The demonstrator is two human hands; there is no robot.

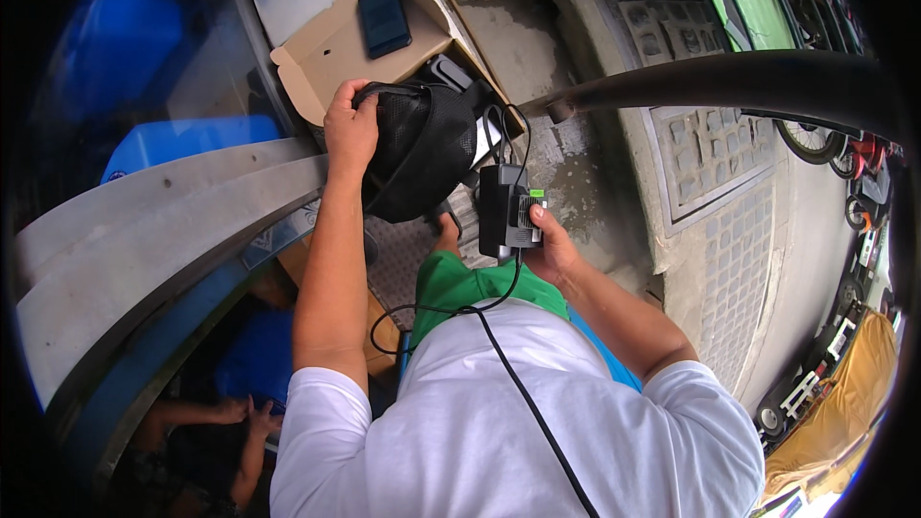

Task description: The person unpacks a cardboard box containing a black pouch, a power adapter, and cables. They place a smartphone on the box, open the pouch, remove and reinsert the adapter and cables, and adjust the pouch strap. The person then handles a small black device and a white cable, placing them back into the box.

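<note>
My left hand [350, 134] pinches the edge of a black mesh pouch [417, 149], which hangs over the near part of an opened cardboard box [321, 62]. In my right hand [554, 247] is a black box-shaped device [496, 206] with a vented side and a small green label. My thumb presses on its right side, while the other fingers are mostly hidden behind it. Thin black cables [518, 149] loop from its top, and a thicker black cable [523, 379] runs down over my shirt. A dark phone [385, 21] lies in the box, beside another black item [449, 74] partly covered by the pouch.
A metal ledge [173, 201] runs along the left, with blue containers [192, 144] behind it. Another person's hands [251, 414] show at the lower left. A thick dark bar [710, 82] crosses the right side. Parked motorbikes and bicycles [815, 139] stand along the far right.
</note>
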